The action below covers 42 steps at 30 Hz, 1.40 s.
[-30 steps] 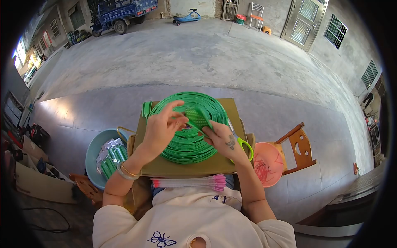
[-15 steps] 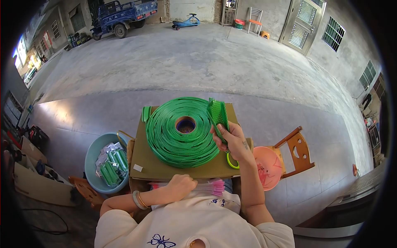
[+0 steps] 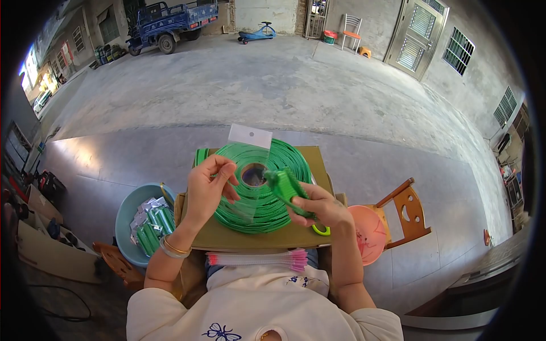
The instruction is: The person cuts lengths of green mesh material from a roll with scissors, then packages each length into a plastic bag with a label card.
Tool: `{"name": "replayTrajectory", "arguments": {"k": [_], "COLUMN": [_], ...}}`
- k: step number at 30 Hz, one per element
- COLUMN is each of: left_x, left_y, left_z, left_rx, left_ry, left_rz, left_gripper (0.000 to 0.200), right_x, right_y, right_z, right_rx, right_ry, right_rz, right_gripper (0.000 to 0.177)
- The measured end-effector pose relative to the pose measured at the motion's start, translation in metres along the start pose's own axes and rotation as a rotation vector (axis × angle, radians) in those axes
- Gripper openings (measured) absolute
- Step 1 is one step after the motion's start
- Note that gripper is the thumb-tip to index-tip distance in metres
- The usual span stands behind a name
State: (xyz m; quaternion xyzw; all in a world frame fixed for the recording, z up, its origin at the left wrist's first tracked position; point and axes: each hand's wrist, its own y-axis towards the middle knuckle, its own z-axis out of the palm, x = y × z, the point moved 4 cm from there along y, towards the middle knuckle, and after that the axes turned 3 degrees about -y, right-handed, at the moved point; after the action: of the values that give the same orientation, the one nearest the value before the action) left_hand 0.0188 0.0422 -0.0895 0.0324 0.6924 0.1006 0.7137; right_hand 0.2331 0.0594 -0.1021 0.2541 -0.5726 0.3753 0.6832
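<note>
My left hand (image 3: 211, 184), fingers curled in a pinch, holds the edge of a clear plastic bag (image 3: 250, 138) with a white, holed header at its top. The bag hangs tilted over a big green roll of flat strip (image 3: 284, 219). In my right hand (image 3: 321, 206) is a folded bundle of green strip (image 3: 289, 188), thumb on top, its far end right at the bag's side. The roll lies flat on a cardboard box (image 3: 210, 241), its core (image 3: 253, 174) partly covered by the bag. Yellow-green scissor handles (image 3: 321, 229) show beneath my right wrist.
Pink-ended clear sleeves (image 3: 256, 259) lie across my lap. A blue basin (image 3: 126, 227) at left contains packed green bundles (image 3: 152, 227). At right, a pink basin (image 3: 369, 238) stands by a wooden chair (image 3: 410, 210). A blue cargo tricycle (image 3: 170, 25) is parked far off.
My left hand has risen from my lap with a clear bag in it. My right hand has lowered the green bundle and tilted it left toward the bag.
</note>
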Motion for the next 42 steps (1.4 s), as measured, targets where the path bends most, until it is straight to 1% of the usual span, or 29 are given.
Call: {"name": "replayTrajectory", "arguments": {"k": [2,4,5,6,8,9,10,13,14,17,21,23,26,29,35,36,39,41,42], "left_x": [-0.006,-0.011,-0.011,-0.009,-0.005,-0.003,-0.003,0.001,-0.002,-0.004,-0.004,-0.002,0.003,0.005,-0.001,-0.001,-0.001,-0.002,-0.003], "left_y": [0.001,-0.005,-0.007,-0.007,-0.008,-0.009,-0.009,-0.008,-0.007,-0.006,-0.003,0.001,0.008,0.01,0.009,0.009,0.006,0.004,0.004], "left_z": [0.009,0.022,0.027,0.026,0.025,0.024,0.02,0.013,0.013,0.014,0.01,0.006,-0.001,-0.002,-0.002,-0.001,0.003,0.009,0.011], "left_rx": [0.096,0.129,0.144,0.218,0.295,0.329,0.408,0.445,0.457,0.455,0.354,0.273,0.112,0.076,0.096,0.125,0.226,0.308,0.315], "left_ry": [0.039,0.034,0.031,0.018,-0.073,-0.119,-0.058,-0.234,-0.27,-0.309,-0.218,-0.118,0.033,0.008,0.008,0.013,0.037,0.065,0.006], "left_rz": [-0.02,-0.063,-0.084,-0.106,-0.117,-0.123,-0.236,-0.151,-0.166,-0.141,-0.073,-0.048,0.137,0.14,0.056,0.018,-0.09,-0.154,-0.109], "left_gripper": [0.017,0.028,0.034,0.054,0.052,0.051,0.046,0.044,0.05,0.049,0.04,0.036,0.034,0.033,0.026,0.026,0.026,0.028,0.029], "right_x": [-0.003,-0.01,-0.01,-0.009,-0.01,-0.009,-0.006,-0.001,-0.001,-0.002,-0.004,-0.005,-0.005,-0.007,-0.011,-0.011,-0.015,-0.022,-0.023], "right_y": [0.015,0.033,0.037,0.041,0.051,0.053,0.053,0.053,0.053,0.054,0.051,0.046,0.036,0.036,0.037,0.037,0.043,0.051,0.056], "right_z": [0.011,0.01,0.003,-0.003,-0.021,-0.028,-0.035,-0.044,-0.045,-0.044,-0.042,-0.033,-0.014,-0.006,-0.004,-0.003,-0.002,-0.004,-0.004], "right_rx": [-0.02,-0.028,-0.099,-0.17,-0.299,-0.309,-0.317,-0.325,-0.324,-0.37,-0.505,-0.419,-0.31,-0.246,-0.199,-0.201,-0.091,-0.087,-0.084], "right_ry": [-0.02,0.006,0.048,0.09,0.203,0.227,0.249,0.24,0.236,0.252,0.23,0.203,0.18,0.212,0.273,0.278,0.38,0.426,0.448], "right_rz": [0.001,-0.026,-0.031,-0.036,-0.06,-0.066,-0.074,-0.083,-0.089,-0.104,-0.137,-0.1,-0.058,-0.041,0.004,0.02,0.051,0.02,0.004], "right_gripper": [0.025,0.022,0.022,0.021,0.02,0.021,0.021,0.023,0.023,0.024,0.025,0.024,0.024,0.024,0.023,0.023,0.02,0.019,0.018]}}
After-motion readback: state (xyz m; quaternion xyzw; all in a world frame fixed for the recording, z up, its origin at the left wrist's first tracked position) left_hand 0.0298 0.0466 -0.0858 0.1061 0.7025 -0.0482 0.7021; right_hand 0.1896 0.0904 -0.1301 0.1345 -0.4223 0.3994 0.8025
